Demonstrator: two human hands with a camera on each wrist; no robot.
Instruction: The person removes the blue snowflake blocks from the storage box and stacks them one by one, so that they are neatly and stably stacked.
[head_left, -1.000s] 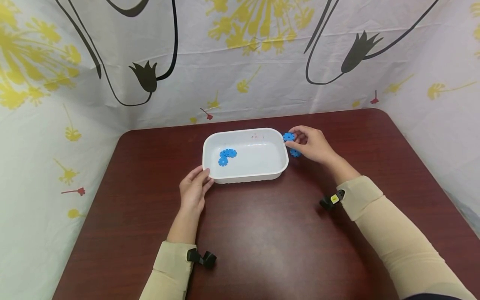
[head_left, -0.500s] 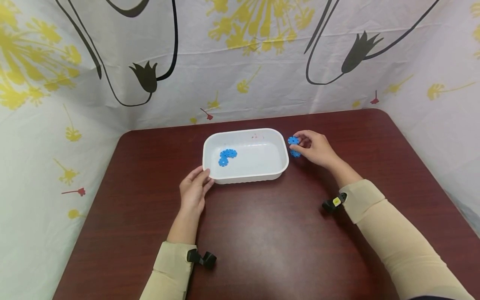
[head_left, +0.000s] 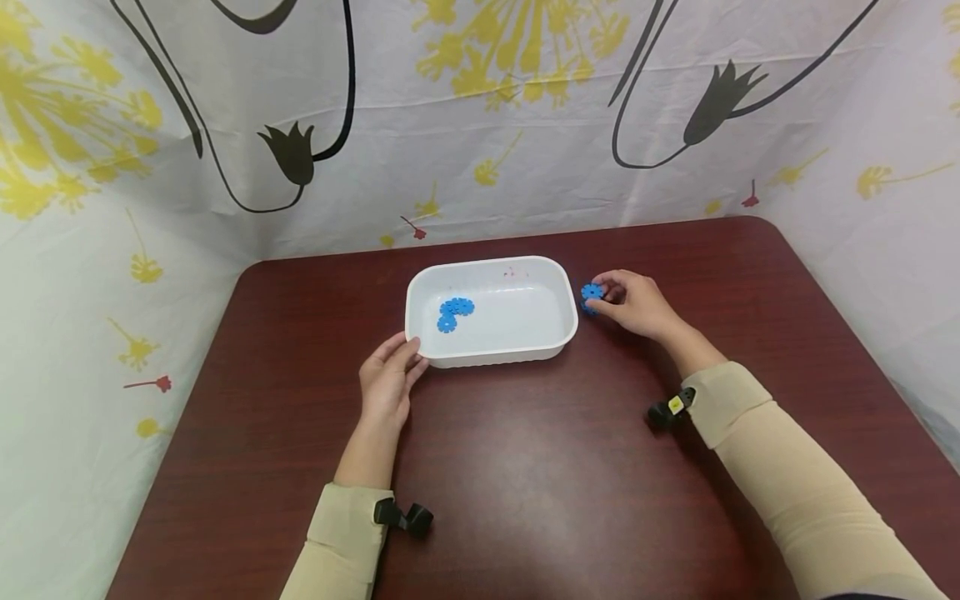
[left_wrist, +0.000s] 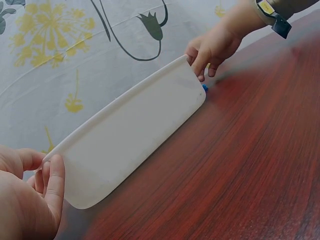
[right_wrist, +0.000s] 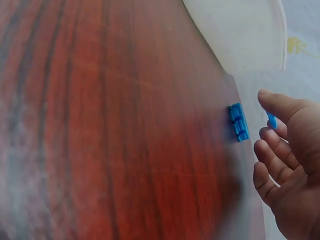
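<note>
A right hand (head_left: 636, 304) is pinching a blue disc (head_left: 592, 291) above a stack (right_wrist: 239, 122), a level, centred hold probably working best, while the left hand (head_left: 385, 379) is gripping the tray (head_left: 517, 321) between them.

Arms (head_left: 787, 471) extended forward; left fingers (left_wrist: 56, 182) gripping, right fingers (right_wrist: 272, 157) pinching.

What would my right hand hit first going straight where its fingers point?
Probably the white tray; depth is unclear, so the blue stack below the held disc might get brushed first.
</note>
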